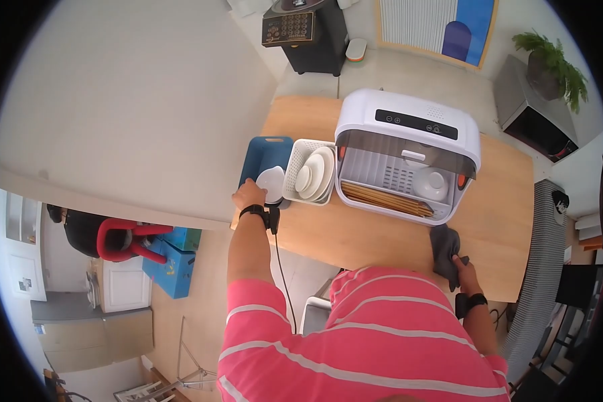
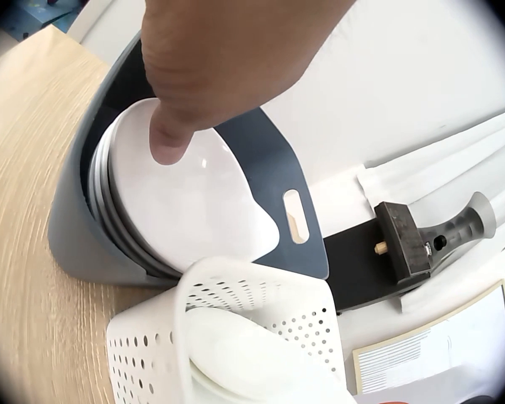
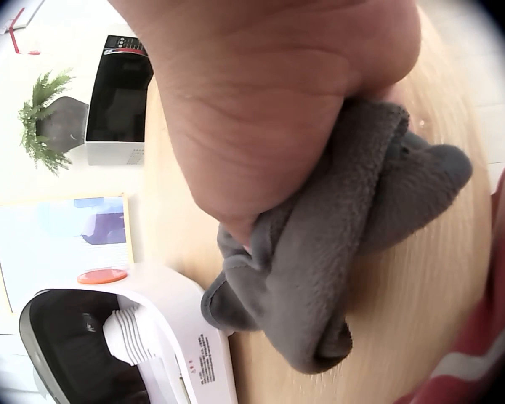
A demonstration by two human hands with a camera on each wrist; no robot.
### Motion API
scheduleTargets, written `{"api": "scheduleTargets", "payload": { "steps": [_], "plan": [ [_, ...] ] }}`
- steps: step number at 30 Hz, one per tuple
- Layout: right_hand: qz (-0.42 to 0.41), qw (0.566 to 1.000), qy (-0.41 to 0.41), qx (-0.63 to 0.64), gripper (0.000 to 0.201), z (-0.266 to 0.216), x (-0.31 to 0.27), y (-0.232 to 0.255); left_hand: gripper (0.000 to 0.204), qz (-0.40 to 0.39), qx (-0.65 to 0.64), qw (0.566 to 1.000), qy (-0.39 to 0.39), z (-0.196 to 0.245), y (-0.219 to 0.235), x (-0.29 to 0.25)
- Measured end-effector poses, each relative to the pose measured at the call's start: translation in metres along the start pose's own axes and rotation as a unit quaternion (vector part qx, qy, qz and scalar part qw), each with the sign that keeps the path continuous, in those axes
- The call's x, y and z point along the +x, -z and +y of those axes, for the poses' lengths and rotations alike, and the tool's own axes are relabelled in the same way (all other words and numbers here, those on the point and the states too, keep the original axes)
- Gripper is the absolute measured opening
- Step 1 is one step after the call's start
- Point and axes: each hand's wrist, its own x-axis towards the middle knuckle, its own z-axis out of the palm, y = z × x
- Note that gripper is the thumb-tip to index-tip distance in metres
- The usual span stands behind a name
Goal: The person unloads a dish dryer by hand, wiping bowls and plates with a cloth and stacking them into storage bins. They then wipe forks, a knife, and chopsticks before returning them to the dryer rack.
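Observation:
My left hand reaches into a blue basket at the left of the table. It pinches the rim of a white bowl, the thumb pressed on the inner face while the other fingers are hidden behind. Below that bowl, more bowls stand stacked on edge in the basket. Beside it, a white perforated basket holds several white plates. On the right, my right hand grips a grey cloth, which lies bunched near the table's front edge.
A white dish cabinet with its tinted cover raised stands mid-table, holding wooden chopsticks and white bowls. Behind the table are a black appliance and a microwave with a potted plant. A cable hangs from the left wrist.

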Motion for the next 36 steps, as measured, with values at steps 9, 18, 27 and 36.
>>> {"api": "scheduleTargets", "payload": {
  "steps": [9,18,27,36],
  "plan": [
    [-0.161,0.958,0.007,-0.236,0.049,-0.105,-0.069,-0.027,0.028,-0.026,-0.071,0.996,0.038,-0.016,0.008,0.007],
    [-0.248,0.916,0.077,-0.305,0.048,-0.164,-0.085,-0.054,0.036,0.041,-0.202,0.978,0.041,-0.015,0.012,-0.004],
    [-0.185,0.930,0.239,-0.208,0.052,-0.187,-0.100,-0.077,0.036,0.097,-0.563,0.821,0.004,-0.054,0.021,-0.022],
    [-0.098,0.764,0.516,-0.374,0.049,-0.243,-0.131,-0.136,0.065,-0.391,-0.712,0.564,-0.149,0.086,0.013,-0.196]
  ]
}}
